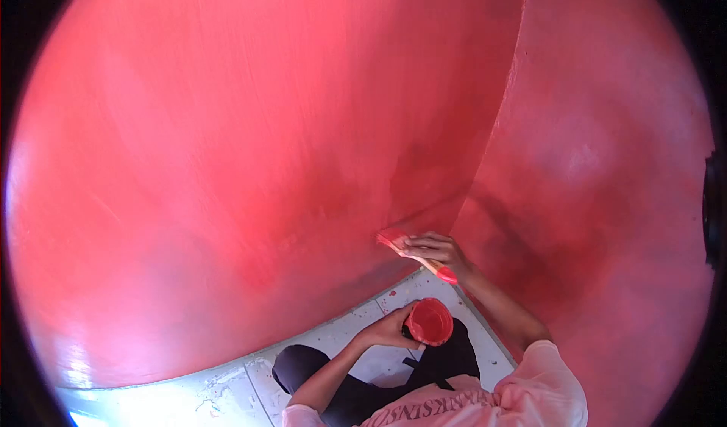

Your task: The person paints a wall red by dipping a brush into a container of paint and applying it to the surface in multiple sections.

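Note:
My right hand (438,248) is closed around the wooden handle of a paintbrush (425,260). The brush has a red-tipped handle end, and its bristles, coated in red paint, point left at the lower part of a red wall (303,124). Lower down, my left hand (391,327) grips the side of a small round cup (430,322) of red paint, held above my lap. The cup's open top faces up, and red paint coats its inside and rim.
A second red wall (598,162) meets the first at a corner seam on the right. Beneath me lies a pale tiled floor (250,378) with red paint spots near the corner. My crossed legs (303,366) in dark trousers rest on it.

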`<action>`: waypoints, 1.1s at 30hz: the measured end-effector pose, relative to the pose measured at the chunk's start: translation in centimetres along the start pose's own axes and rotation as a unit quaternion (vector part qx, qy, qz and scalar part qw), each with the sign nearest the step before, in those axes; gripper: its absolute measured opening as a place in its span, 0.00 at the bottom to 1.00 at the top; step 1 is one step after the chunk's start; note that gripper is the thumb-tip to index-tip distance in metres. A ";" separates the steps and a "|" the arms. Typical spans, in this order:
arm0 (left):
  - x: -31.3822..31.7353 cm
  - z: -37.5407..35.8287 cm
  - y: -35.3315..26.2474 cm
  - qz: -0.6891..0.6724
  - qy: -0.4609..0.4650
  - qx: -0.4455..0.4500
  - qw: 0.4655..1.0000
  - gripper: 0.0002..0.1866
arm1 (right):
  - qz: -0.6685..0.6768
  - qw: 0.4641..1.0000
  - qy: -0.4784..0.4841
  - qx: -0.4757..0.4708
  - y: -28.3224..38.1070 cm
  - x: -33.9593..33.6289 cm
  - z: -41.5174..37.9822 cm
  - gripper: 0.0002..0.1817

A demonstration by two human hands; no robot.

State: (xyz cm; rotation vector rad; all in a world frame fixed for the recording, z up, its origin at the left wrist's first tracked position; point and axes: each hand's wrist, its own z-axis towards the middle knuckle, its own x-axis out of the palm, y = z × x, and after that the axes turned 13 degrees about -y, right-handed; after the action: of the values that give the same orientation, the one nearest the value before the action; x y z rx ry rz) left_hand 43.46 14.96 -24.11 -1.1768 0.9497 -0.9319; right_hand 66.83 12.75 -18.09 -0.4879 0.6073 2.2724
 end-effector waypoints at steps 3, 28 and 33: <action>0.7 -1.7 0.1 -0.050 -0.058 -0.007 0.997 0.49 | 0.058 0.998 0.023 0.022 1.0 -2.6 3.1 0.16; 0.1 -2.0 6.3 -0.040 -0.280 -0.027 0.959 0.45 | -0.203 0.919 -0.237 -0.243 -3.7 -10.2 13.5 0.12; -2.4 -3.3 4.9 -0.022 -0.330 -0.003 0.944 0.45 | -0.075 0.993 -0.091 -0.021 -2.6 -2.4 -4.2 0.16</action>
State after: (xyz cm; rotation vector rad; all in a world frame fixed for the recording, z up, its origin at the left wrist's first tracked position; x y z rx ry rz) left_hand 40.02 16.91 -29.12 -1.3927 0.3823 -0.5008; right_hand 71.00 10.69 -21.04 -0.3300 0.4184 2.1600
